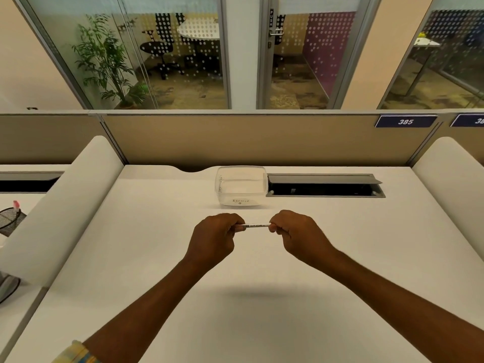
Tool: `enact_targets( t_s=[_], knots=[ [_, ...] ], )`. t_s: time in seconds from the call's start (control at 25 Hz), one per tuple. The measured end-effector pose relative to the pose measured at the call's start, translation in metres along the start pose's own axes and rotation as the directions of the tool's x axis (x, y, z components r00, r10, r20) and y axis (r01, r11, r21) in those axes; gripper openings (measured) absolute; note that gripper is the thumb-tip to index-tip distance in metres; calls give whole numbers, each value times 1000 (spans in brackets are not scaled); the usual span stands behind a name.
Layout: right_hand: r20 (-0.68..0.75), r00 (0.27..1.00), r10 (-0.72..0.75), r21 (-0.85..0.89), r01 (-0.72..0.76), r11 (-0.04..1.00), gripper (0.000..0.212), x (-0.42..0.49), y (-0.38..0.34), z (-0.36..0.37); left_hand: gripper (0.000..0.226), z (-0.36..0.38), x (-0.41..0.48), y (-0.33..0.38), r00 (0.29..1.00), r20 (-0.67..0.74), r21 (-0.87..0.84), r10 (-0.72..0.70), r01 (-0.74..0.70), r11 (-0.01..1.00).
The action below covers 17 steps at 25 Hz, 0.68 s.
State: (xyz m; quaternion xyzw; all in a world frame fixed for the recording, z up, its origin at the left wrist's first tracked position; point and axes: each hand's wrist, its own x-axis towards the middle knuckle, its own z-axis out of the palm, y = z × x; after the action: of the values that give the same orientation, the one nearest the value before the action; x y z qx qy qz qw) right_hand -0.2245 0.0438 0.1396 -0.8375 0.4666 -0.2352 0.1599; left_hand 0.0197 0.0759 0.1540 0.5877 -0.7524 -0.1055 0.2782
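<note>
Hands meet over the middle of the white surface (248, 323), holding one thing between them: a slim white whiteboard marker with a black printed band (256, 225). The marker lies level, running left to right, raised above the surface and not touching it. The left hand (213, 238) has its fingers curled round the marker's left end, and the right hand (298, 233) pinches the right end with curled fingers and thumb, so only the short middle stretch with the lettering shows. Whether a cap sits on either end cannot be told, since both ends are covered.

Just beyond the hands, further from the person, stands a clear plastic rectangular tub with a handwritten "Recycle" label (242, 179). To its right, touching or almost touching it, a grey metal cable hatch (324, 186) is set into the surface with its lid raised. At the far left edge sits a black wire-mesh pen holder (10, 218). A yellow and blue wristband (76, 353) circles the left forearm.
</note>
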Motion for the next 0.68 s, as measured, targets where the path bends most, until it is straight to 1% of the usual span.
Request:
enact_targets(
  t_s=[0.04, 0.08, 0.12, 0.16, 0.2, 0.24, 0.28, 0.36, 0.44, 0.48, 0.56, 0.6, 0.64, 0.68],
  knots=[
    [49, 997, 60, 78, -64, 995, 21, 0, 0, 0, 21, -1, 1, 0, 1000, -7, 13, 3, -3, 1000],
    [154, 972, 178, 245, -212, 946, 23, 3, -2, -5, 22, -1, 0, -1, 1000, -14, 22, 8, -7, 1000],
    [308, 908, 286, 419, -399, 816, 32, 6, -3, -10, 23, -1, 0, 0, 1000, -20, 24, 15, -14, 1000],
    [457, 822, 338, 510, -554, 658, 43, 9, -4, -15, 24, -1, -1, 0, 999, -25, 23, 23, -23, 999],
    [568, 749, 341, 533, -650, 541, 50, 11, -4, -19, 25, -1, -2, 0, 999, -30, 22, 33, -32, 999],
    [618, 713, 332, 530, -689, 494, 51, 11, -2, -23, 25, -1, -3, 1, 998, -35, 20, 43, -42, 999],
    [620, 713, 328, 525, -687, 502, 48, 11, -1, -24, 24, 0, -3, 1, 998, -39, 15, 48, -47, 999],
    [549, 768, 331, 533, -627, 568, 43, 10, -3, -22, 23, 0, -4, 4, 998, -47, 1, 47, -47, 999],
    [431, 832, 349, 526, -546, 652, 42, 8, -6, -18, 21, -1, -4, 4, 998, -45, -7, 46, -46, 999],
    [347, 873, 343, 493, -480, 725, 41, 7, -6, -15, 19, -1, -4, 4, 999, -37, -12, 40, -40, 999],
    [148, 954, 259, 359, -296, 885, 35, 6, -3, -9, 16, -2, -3, 3, 1000, -21, -23, 19, -20, 1000],
    [62, 980, 190, 291, -200, 936, 29, 5, -3, -6, 17, -3, -2, 3, 1000, -20, -27, 14, -15, 1000],
    [4, 990, 142, 260, -138, 956, 22, 4, -3, -4, 17, -4, -2, 2, 1000, -22, -28, 13, -14, 1000],
    [-5, 990, 141, 298, -133, 945, 18, 3, -2, -3, 17, -5, -1, 2, 1000, -26, -26, 15, -16, 1000]
  ],
)
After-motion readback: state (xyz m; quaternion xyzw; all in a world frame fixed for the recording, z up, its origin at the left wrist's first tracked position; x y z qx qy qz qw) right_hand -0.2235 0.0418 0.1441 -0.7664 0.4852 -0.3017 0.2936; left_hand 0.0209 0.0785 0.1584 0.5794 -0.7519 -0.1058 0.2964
